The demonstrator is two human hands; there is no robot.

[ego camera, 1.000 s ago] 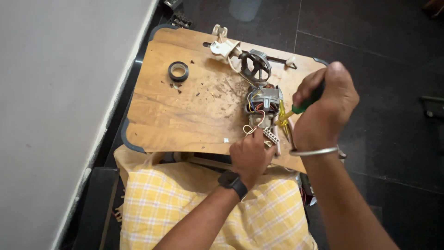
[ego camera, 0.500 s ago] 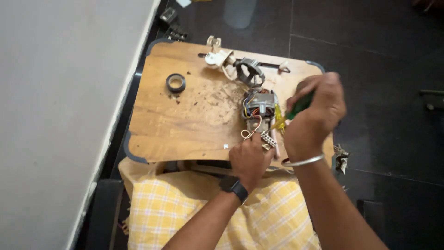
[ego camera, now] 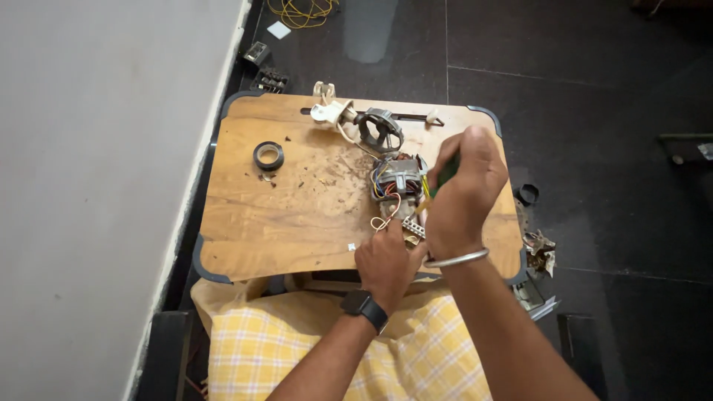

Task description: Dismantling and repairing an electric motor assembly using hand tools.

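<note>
R hand fisted in a tight grip on a green-handled screwdriver, tip hidden at the small grey metal motor w/ coloured wires. L hand pinches the white terminal strip just below the motor. All on the scuffed wooden surface; black tape roll well apart, far L.

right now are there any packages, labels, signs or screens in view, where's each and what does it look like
Smartwatch: on the left wrist near the bottom middle, a small dark rounded-square face on a black band, screen dark.
Small white square: on the dark floor beyond the table's far left corner, flat, perhaps a card or paper; too small to tell.
No packages or signs show.
</note>
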